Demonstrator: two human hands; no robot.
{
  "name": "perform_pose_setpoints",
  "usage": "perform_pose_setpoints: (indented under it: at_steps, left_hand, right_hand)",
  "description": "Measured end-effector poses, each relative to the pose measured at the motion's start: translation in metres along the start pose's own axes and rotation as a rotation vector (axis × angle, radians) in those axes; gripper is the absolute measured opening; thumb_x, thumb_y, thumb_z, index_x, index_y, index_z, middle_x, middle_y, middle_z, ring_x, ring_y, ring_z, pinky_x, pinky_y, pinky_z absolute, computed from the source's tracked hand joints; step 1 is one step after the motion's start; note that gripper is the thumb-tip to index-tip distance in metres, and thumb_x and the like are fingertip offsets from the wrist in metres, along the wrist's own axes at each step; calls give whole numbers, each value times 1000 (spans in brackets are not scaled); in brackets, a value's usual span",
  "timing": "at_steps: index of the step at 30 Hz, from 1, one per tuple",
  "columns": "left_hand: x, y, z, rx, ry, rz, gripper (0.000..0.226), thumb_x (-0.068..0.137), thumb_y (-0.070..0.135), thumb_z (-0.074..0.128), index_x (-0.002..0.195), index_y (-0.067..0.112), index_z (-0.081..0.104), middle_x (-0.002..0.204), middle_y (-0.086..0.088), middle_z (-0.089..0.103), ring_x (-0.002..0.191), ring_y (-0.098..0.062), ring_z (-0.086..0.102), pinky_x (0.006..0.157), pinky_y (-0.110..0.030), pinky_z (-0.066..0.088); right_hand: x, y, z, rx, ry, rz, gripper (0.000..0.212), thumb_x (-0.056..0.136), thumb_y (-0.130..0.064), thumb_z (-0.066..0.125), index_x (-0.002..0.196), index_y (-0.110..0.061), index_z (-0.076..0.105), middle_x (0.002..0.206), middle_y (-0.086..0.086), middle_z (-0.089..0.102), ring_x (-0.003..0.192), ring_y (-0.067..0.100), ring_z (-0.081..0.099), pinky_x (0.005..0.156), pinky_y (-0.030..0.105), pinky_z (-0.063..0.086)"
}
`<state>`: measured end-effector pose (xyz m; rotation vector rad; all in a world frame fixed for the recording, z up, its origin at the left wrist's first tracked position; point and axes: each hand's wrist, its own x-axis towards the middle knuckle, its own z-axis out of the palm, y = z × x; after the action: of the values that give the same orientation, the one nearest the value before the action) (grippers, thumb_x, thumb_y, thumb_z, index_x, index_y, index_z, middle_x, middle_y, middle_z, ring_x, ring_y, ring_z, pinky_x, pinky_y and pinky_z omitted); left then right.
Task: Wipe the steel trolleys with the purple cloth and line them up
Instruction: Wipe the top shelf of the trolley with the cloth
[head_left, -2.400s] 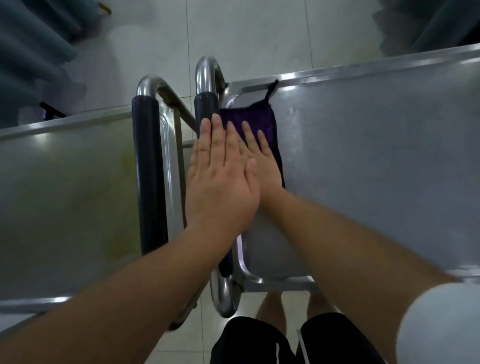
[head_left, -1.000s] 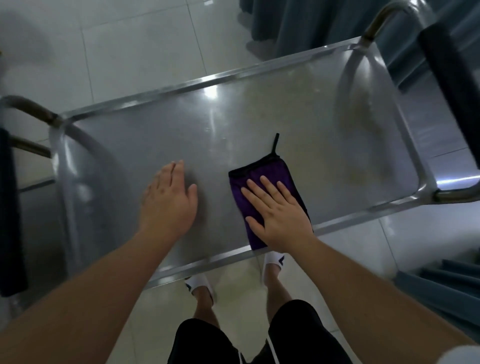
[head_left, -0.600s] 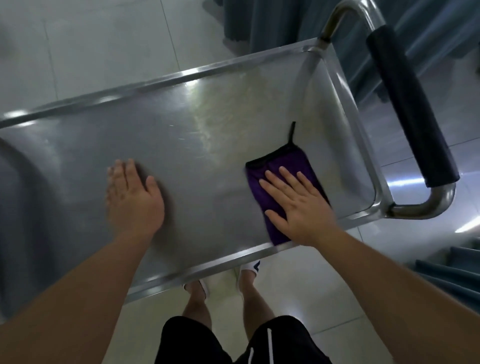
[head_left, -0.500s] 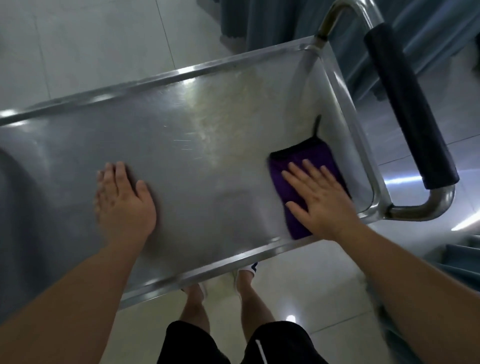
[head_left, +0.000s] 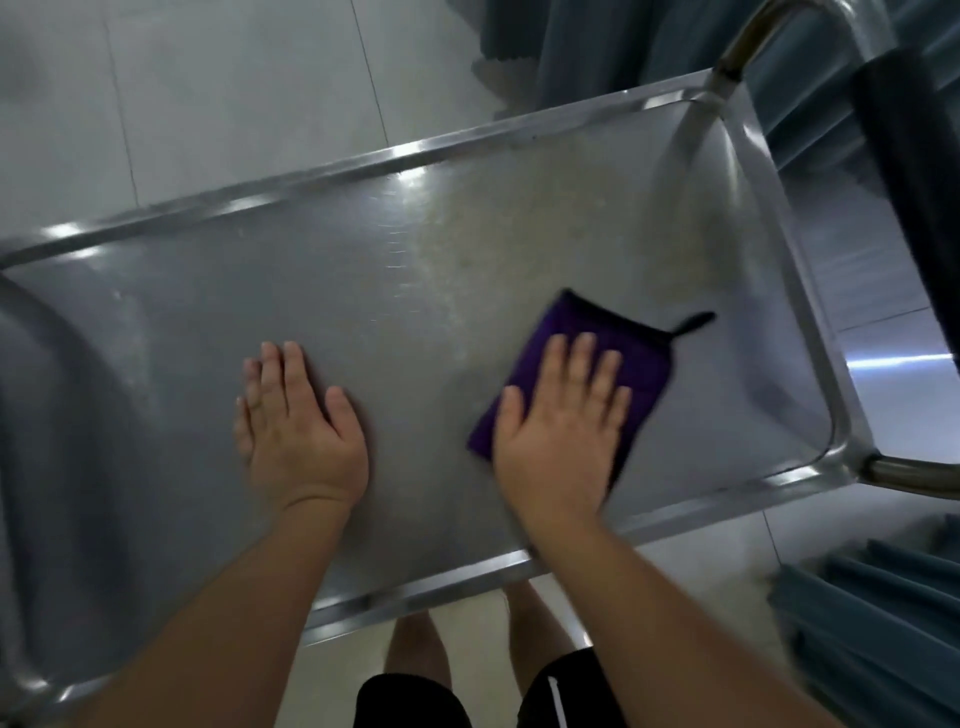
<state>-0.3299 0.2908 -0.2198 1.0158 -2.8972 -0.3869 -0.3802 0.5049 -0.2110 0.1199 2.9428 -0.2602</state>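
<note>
A steel trolley's top tray fills the view, with a raised rim all round and a pale smudged patch toward the far right. The purple cloth, with a small black loop at its corner, lies flat on the right half. My right hand presses down on the cloth with fingers spread flat. My left hand rests palm down on the bare steel left of it, holding nothing.
The trolley's handle with a dark grip runs along the right end. Blue-grey curtains hang beyond the far rim and at the lower right. Pale floor tiles show beyond the trolley. My legs stand below the near rim.
My right hand slid the cloth back leftward from the tray's right end and turned it askew. My left hand stayed planted on the steel. Earlier, both hands were at the left end.
</note>
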Motion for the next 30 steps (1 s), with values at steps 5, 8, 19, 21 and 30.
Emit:
perform_pose_setpoints:
  at_steps: [5, 8, 19, 21, 30]
  left_hand:
    - [2, -2, 3, 4, 6, 5, 70, 102, 39, 32, 167, 12, 28, 174, -10, 25, 163, -27, 16, 131, -48, 10]
    - [2, -5, 5, -2, 16, 13, 69, 102, 38, 32, 167, 14, 27, 175, -8, 24, 163, -25, 15, 132, -47, 10]
    - [2, -9, 11, 2, 41, 21, 71, 101, 42, 35, 166, 15, 29, 174, -9, 26, 162, -27, 18, 131, -49, 13]
    - [2, -8, 12, 8, 40, 18, 72, 100, 42, 35, 166, 14, 29, 174, -9, 26, 162, -28, 18, 131, -50, 13]
    - [3, -8, 11, 10, 28, 9, 73, 98, 41, 36, 166, 13, 30, 173, -9, 27, 162, -28, 19, 130, -50, 13]
  right_hand:
    - [3, -73, 19, -66, -136, -785, 74, 102, -55, 35, 168, -25, 20, 175, 0, 12, 162, 30, 1, 128, 54, 6]
    - [46, -64, 11, -164, -198, -1152, 70, 104, -59, 29, 167, -30, 18, 175, -6, 12, 162, 22, 0, 130, 48, -1]
    - [192, 113, -66, -166, -24, -227, 71, 104, -63, 20, 167, -34, 8, 176, -4, 8, 162, 23, 3, 130, 46, 1]
    - [186, 88, -56, -77, 37, 70, 73, 103, -63, 16, 168, -30, 7, 176, -1, 3, 162, 28, -1, 130, 51, 0]
    - [93, -109, 4, 10, 0, -139, 78, 100, -56, 28, 168, -18, 16, 175, 7, 10, 161, 36, 4, 128, 58, 2]
